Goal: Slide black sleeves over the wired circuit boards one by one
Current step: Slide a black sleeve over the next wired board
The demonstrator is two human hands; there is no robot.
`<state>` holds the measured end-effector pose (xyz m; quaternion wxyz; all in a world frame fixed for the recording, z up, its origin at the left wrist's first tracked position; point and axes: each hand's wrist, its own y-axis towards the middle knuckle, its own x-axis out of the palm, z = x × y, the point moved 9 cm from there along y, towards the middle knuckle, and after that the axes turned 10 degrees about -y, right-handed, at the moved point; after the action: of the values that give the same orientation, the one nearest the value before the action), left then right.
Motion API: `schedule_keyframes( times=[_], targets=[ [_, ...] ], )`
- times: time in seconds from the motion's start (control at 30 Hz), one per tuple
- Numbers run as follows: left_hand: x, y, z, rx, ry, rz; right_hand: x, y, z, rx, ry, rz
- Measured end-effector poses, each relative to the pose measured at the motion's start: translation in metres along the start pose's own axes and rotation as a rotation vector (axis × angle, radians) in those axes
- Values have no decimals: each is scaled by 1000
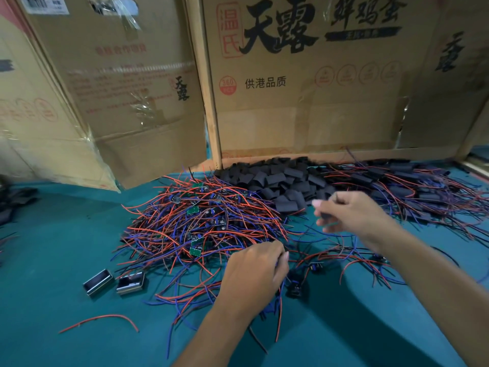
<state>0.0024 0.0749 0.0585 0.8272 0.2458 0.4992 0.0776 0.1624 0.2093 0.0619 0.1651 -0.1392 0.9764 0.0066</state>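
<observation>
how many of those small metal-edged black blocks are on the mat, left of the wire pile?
2: left block and right block, side by side on the green mat, near the wire pile. More may be buried under wires.

Large cardboard panel (pixel 317 96) behind the bench: big black brush characters 天露; a red-outlined vertical stamp to their left reads 温氏. To the right, brush script 鲜鸡蛋 (blurred, reading tentative), with a dark banner beneath it, illegible. Lower left of the same panel: red round badge "360", then 供港品质 in black. A row of red circular symbols at right, too faint to read.

Left carton (pixel 127 83): small black vertical 天露; the red printed lines are illegible.
</observation>
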Motion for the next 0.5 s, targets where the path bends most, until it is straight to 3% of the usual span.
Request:
schedule_keyframes(
  times=[0.17,0.3,0.5],
  targets=[
    [-4,2,-5,-38,-3,31,36,-61,6,-82,173,-124],
    [-17,1,-12,-73,13,103,50,-72,15,-164,14,-206],
    [-73,4,-57,-200,10,370,40,-66,21,-302,-257,-87]
  ],
)
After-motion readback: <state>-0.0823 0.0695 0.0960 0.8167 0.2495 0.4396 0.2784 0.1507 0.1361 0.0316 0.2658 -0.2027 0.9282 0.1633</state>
